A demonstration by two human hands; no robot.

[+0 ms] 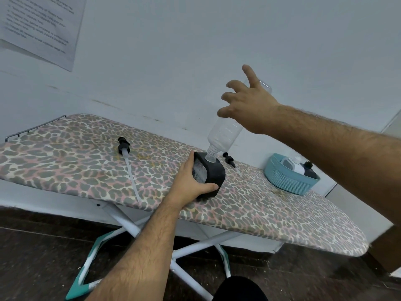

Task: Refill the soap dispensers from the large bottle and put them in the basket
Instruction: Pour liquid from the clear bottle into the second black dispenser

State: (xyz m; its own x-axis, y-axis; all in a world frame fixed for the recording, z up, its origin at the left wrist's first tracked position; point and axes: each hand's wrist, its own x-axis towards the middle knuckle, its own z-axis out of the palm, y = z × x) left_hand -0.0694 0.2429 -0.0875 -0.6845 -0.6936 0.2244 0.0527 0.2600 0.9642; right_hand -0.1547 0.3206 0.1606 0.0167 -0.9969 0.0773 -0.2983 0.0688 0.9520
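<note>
A black soap dispenser (pixel 213 172) stands open-topped on the leopard-print ironing board (pixel 271 216), and my left hand (pixel 191 181) grips its near side. A clear large bottle (pixel 223 133) is turned upside down and tilted, with its neck in the dispenser's opening. My right hand (pixel 247 105) holds the bottle's upper body with the index finger raised; its thumb is hidden. The bottle looks almost empty. A blue basket (pixel 288 181) at the right holds a white dispenser (pixel 291 164) and a dark one (pixel 309 170).
Two black pump heads lie on the board: one with a long clear tube (pixel 124 146) at the left, another (pixel 229 159) just behind the dispenser. A printed sheet (pixel 41 25) hangs on the wall. The board's white legs (pixel 184 250) stand on a dark floor.
</note>
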